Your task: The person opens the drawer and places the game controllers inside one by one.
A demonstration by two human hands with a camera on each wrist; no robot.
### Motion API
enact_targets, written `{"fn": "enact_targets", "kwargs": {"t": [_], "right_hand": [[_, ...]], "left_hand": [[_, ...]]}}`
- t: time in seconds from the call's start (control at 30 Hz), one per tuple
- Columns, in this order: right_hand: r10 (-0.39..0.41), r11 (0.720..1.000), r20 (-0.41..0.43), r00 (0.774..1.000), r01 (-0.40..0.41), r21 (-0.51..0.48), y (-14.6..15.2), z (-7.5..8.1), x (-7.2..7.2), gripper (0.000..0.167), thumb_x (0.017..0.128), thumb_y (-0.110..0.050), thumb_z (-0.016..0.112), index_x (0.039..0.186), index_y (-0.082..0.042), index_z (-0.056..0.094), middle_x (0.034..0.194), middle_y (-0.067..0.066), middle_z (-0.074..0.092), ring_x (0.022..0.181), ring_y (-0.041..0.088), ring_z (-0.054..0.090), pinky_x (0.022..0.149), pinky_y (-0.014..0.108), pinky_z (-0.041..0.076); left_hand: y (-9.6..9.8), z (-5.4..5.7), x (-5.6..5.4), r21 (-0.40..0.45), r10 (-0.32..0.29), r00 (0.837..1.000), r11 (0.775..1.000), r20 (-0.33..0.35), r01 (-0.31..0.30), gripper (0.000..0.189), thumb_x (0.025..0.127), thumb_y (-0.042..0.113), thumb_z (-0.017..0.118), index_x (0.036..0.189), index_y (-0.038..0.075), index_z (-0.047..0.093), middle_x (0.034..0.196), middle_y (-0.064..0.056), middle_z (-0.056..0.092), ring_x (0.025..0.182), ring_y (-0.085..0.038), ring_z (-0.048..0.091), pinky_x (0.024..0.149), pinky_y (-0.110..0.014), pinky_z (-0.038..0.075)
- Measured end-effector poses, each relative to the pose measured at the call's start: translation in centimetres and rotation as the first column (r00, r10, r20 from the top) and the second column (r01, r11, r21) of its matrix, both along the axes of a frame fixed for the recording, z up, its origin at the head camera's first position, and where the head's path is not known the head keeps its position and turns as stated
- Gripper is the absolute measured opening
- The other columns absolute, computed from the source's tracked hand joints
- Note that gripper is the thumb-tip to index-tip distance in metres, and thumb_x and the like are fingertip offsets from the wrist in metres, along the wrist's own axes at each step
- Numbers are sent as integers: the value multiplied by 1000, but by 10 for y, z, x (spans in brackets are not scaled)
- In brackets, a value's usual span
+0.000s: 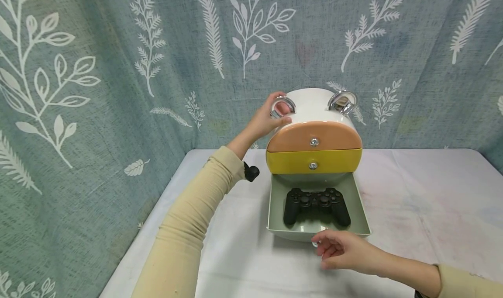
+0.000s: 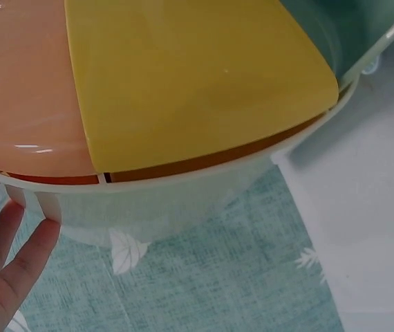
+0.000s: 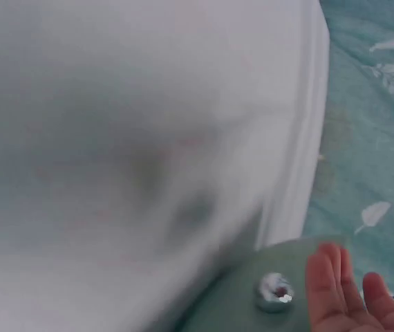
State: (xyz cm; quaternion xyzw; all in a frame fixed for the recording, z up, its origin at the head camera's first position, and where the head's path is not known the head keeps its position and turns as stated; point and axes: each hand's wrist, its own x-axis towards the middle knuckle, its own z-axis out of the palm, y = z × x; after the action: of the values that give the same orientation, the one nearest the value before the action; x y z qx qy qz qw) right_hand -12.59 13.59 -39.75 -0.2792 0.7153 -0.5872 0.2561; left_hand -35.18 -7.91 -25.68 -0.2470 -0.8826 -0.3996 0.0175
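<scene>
A small rounded cabinet has a white casing (image 1: 310,103), an orange drawer (image 1: 291,138) and a yellow drawer (image 1: 291,162), both pushed in. Its green bottom drawer (image 1: 277,210) is pulled out, with a black game controller (image 1: 317,206) lying inside. My left hand (image 1: 267,116) rests against the casing's upper left beside a chrome ring (image 1: 288,102); the left wrist view has its fingers (image 2: 34,256) fairly straight along the side. Next to the green drawer's silver knob (image 3: 274,292) is my right hand (image 1: 346,251), fingers loosely bent, holding nothing; the right wrist view has them apart from the knob.
The cabinet stands on a white-covered table (image 1: 412,202). Behind it and along the left hangs a green curtain (image 1: 165,49) with white leaf prints. A second chrome ring (image 1: 342,101) sticks up at the casing's right.
</scene>
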Motion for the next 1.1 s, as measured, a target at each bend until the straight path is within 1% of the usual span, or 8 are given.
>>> {"fn": "enact_targets", "kwargs": {"t": [0.1,0.2,0.37,0.47,0.6,0.83,0.93,1.1], "right_hand": [[-14,1000,32,999,14,25,-3,-10,2,52,82,-11,68,121,14,45,96,17,62,81,6,60,68,22,49],[-44,998,15,999,43,56,-4,-19,3,55,81,-11,69,123,14,45,94,17,64,77,6,62,64,23,50],[-77,993,-95,992,85,85,-7,-33,2,59,79,-15,71,125,12,45,112,28,57,86,14,64,67,24,52],[-86,992,-168,982,100,78,-8,-40,0,58,80,-17,71,124,12,46,119,32,50,88,12,64,72,23,51],[-98,991,-196,976,114,72,-10,-43,-2,54,81,-16,70,122,12,49,118,31,51,85,7,64,72,22,51],[-138,977,-235,962,171,125,-12,-43,-5,40,84,-12,66,118,7,57,118,25,57,96,22,63,73,21,51],[-178,968,-253,951,216,130,-14,-45,-5,34,85,-10,63,115,6,60,113,22,61,88,11,64,68,20,50],[-243,952,-357,902,292,91,-19,-50,-5,23,86,-4,60,107,5,65,100,17,66,74,-3,57,60,19,49]], "left_hand": [[0,0,0,-1,0,1000,1000,2,0,69,80,32,69,137,29,29,141,-8,38,126,-29,39,96,-47,36],[0,0,0,-3,-2,1000,1000,5,2,70,80,33,69,136,29,29,141,-8,38,126,-29,40,96,-47,36],[0,0,0,-3,0,1000,1000,6,0,70,80,33,69,137,29,29,142,-8,37,127,-29,39,97,-47,36],[0,0,1,-4,0,1000,1000,4,0,70,80,33,69,137,29,29,141,-8,38,125,-29,40,96,-47,36],[-1,0,1,-3,-3,1000,1000,-1,3,69,80,33,69,136,28,29,141,-9,38,124,-30,41,95,-48,37],[0,-1,0,-3,-5,1000,1000,-12,5,68,81,33,69,136,28,29,141,-9,38,124,-30,42,95,-47,37],[0,-1,0,-5,-6,1000,1000,-15,6,69,81,34,69,136,28,29,140,-9,39,122,-30,43,94,-47,38],[0,0,0,-3,-4,1000,1000,-11,4,69,81,33,69,136,28,29,142,-8,37,124,-30,41,95,-47,37]]}}
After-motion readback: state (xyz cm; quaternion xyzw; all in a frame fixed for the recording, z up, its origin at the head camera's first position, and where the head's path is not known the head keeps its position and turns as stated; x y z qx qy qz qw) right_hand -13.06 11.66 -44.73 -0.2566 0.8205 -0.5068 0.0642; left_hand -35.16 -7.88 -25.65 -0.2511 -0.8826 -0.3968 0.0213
